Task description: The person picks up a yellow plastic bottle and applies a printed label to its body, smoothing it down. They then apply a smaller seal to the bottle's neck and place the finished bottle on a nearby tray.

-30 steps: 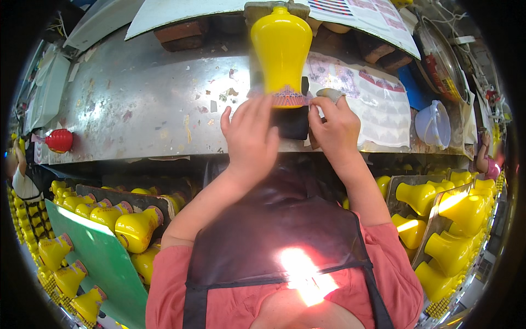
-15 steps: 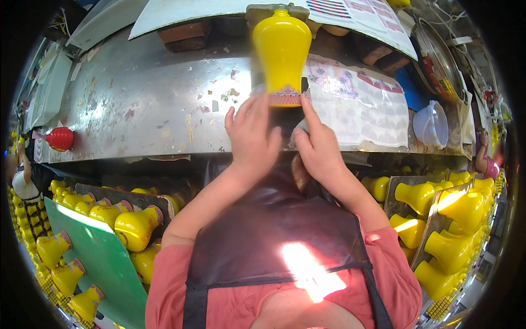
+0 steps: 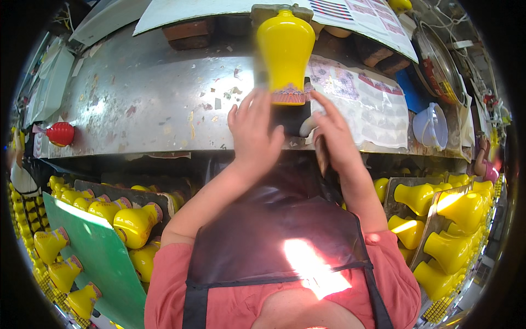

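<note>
A glossy yellow vase (image 3: pixel 286 49) lies on its side, its narrow neck end at a grey block (image 3: pixel 257 13) and its base toward me. Round the base end runs a patterned decal band (image 3: pixel 289 95). My left hand (image 3: pixel 253 129) is stretched out, fingertips at the band's left edge, thumb apart. On the other side my right hand (image 3: pixel 335 131) has its index fingertip at the decal's right end, which stands off the vase. A pale rounded piece (image 3: pixel 308 127) and a brown piece (image 3: pixel 322 153) show beside the right palm; what they belong to is unclear.
Printed decal sheets (image 3: pixel 367 104) lie right of the vase, with a white bucket (image 3: pixel 431 126) beyond. A red ribbed object (image 3: pixel 60 134) stands at the bench's left. Yellow vases (image 3: pixel 137 225) fill boards on both sides, one a green board (image 3: pixel 93 247).
My right hand has moved a little right and turned, with the pale and brown pieces shifting along. The decal's right end now sticks out from the vase. My left hand has barely moved.
</note>
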Demonstrator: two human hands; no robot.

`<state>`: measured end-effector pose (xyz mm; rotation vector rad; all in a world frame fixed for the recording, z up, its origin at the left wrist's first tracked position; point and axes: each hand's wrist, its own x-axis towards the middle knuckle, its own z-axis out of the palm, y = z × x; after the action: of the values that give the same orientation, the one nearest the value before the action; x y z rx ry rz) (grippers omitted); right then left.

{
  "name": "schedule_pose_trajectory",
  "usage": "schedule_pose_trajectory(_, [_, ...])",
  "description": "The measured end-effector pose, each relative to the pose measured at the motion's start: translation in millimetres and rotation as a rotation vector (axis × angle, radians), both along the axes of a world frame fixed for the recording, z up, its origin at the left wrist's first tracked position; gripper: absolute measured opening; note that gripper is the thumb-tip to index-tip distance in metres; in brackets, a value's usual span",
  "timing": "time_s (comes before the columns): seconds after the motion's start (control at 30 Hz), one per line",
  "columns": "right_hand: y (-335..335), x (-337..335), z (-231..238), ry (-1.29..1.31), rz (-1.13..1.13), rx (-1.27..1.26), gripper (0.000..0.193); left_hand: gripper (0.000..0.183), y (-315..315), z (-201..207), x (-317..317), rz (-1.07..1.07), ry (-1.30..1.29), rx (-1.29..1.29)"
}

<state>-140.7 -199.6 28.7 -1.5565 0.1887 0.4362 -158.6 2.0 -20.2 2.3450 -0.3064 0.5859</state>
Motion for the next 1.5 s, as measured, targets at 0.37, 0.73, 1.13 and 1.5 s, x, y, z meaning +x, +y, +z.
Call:
schedule_pose_trajectory(0.37, [13.9,33.3,-8.0,-0.636,-0.268,-0.32,0.024,0.072,-1.6,6.5,-1.3,-0.038,0.014,0.012])
schedule_pose_trajectory(0.73, [30.0,23.8,29.4,-1.417,0.118,-1.027,0.033,0.073,2.9,-4.3,3.4,-0.042,0.015,-0.081])
schedule_pose_trajectory(1.13, [50.3,19.0,30.3,-0.805,0.192,-1.13,0.078,0.07,5.0,-2.4,4.4,-0.038,-0.006,-0.07])
schedule_pose_trajectory(1.5, [52.2,26.1,16.7,-0.664,0.172,-1.131,0.089,0.068,5.4,2.4,3.4,-0.043,0.025,-0.126])
